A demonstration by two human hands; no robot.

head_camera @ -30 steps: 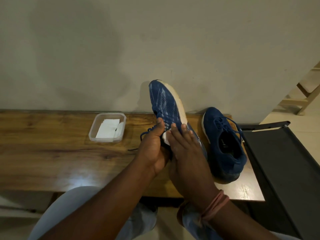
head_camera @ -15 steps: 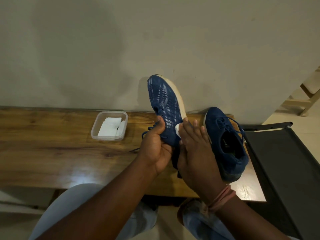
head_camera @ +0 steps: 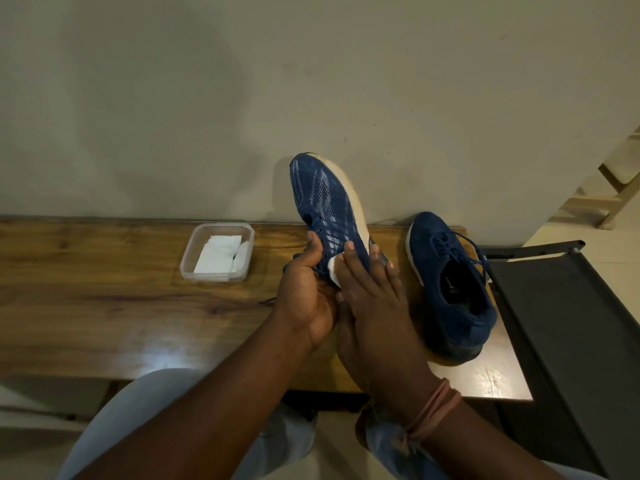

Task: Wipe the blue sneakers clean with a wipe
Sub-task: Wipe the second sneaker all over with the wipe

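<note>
Blue knit-mesh sneaker with white foam sole (head_camera: 325, 199), frame centre: light, soft upper; left hand (head_camera: 304, 296) grips its laced midfoot, the firmest hold. Right hand (head_camera: 374, 306), fingers flat, presses white wipe (head_camera: 335, 270) against its side.

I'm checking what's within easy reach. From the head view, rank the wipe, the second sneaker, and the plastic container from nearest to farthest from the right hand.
1. wipe: under the right hand, against the held sneaker.
2. second sneaker: on the table, to the right.
3. plastic container: on the table, far left, beyond the left hand.

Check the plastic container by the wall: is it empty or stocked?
Stocked. The lidless clear plastic container on the wooden table holds folded white wipes.
</note>
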